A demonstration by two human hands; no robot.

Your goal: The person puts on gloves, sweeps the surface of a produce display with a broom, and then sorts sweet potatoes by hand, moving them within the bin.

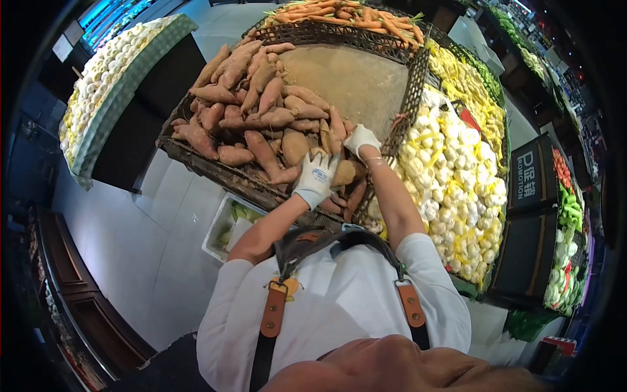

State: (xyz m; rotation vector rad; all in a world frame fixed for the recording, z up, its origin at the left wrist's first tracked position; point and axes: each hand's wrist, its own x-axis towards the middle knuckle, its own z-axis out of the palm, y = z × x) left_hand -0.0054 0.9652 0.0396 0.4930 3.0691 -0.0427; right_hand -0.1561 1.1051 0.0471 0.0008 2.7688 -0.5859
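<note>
Reddish-brown sweet potatoes (264,151) lie heaped in a dark mesh-sided bin (196,163). My left hand (318,176), in a white knit glove with blue print, rests on the heap near the front edge, its fingers spread over the tubers. To its right, my right hand (362,138), also in a white glove, is at the right end of the heap, close to the bin's side wall. Its fingers are curled in beside a sweet potato tip, and whatever is inside them is hidden. A rounder, paler tuber (295,147) sits just beyond my left hand.
Bare brown bin floor (346,75) shows behind the heap. Garlic bulbs (450,189) in yellow nets adjoin the bin on the right; carrots (339,13) are behind it. A white foam box (228,225) stands on the floor at front left. Another garlic stand (111,72) is farther left.
</note>
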